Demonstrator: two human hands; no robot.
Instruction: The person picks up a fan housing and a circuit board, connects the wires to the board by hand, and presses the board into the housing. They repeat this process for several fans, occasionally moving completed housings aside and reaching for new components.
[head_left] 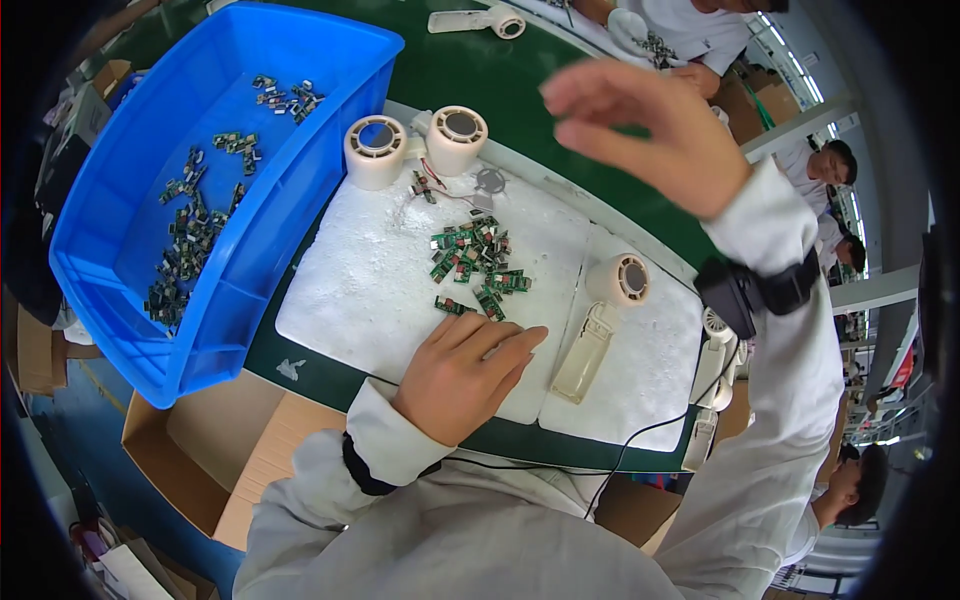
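My left hand [468,375] rests low over the white foam sheet [370,290], fingers stretched out, its fingertips just below a loose pile of small green circuit boards [465,250]. My right hand [655,130] is raised above the far right of the bench, thumb and fingers apart, slightly blurred, with nothing seen in it. Between the hands lies a cream handheld fan body [585,360] with a round vented head and an open handle. Two more cream fan heads [375,150] [458,140] stand at the foam's far edge, with thin wires and a small board beside them.
A large blue bin [225,300] with several clusters of circuit boards stands on the left. Another fan body [477,20] lies on the green bench at the back. A black cable [640,430] crosses the right foam. Cardboard [270,450] sits below. Co-workers sit beyond and at right.
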